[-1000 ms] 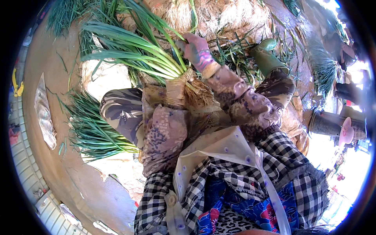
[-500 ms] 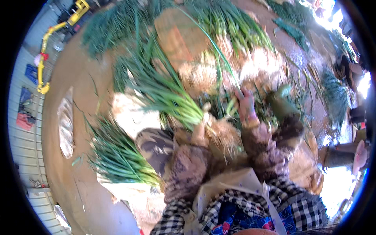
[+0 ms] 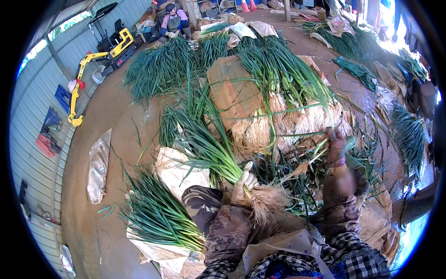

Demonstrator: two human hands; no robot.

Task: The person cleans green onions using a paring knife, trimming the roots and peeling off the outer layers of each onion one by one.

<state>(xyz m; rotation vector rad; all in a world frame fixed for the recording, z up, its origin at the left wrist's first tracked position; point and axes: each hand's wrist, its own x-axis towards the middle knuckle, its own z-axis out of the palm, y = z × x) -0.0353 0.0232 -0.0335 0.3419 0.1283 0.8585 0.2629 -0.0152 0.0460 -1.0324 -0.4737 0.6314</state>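
Observation:
My left hand (image 3: 249, 179), in a pale glove, is closed around a bunch of green onions (image 3: 218, 160). Their leaves point up and left, and the roots hang below my fist toward my lap. Off to the right, my right hand (image 3: 337, 145) is closed on a single green onion (image 3: 318, 152), its pale roots pointing down and left and a long leaf crossing leftward. Between my hands and just beyond them lie loose trimmed leaves (image 3: 297, 186). At my left knee, a pile of green onions (image 3: 160, 214) rests on white sacking (image 3: 148, 244).
Ahead are large heaps of green onions (image 3: 288, 65) with roots toward me, and a brown sack (image 3: 232, 88) on them. A yellow mini excavator (image 3: 121, 43) stands by the metal wall. Another person (image 3: 175, 22) sits at the back. A crumpled sack (image 3: 99, 167) lies on the floor.
The view has tilted up, showing more of the shed. My right hand has moved right, away from the left, with its single green onion. My left hand keeps its bunch.

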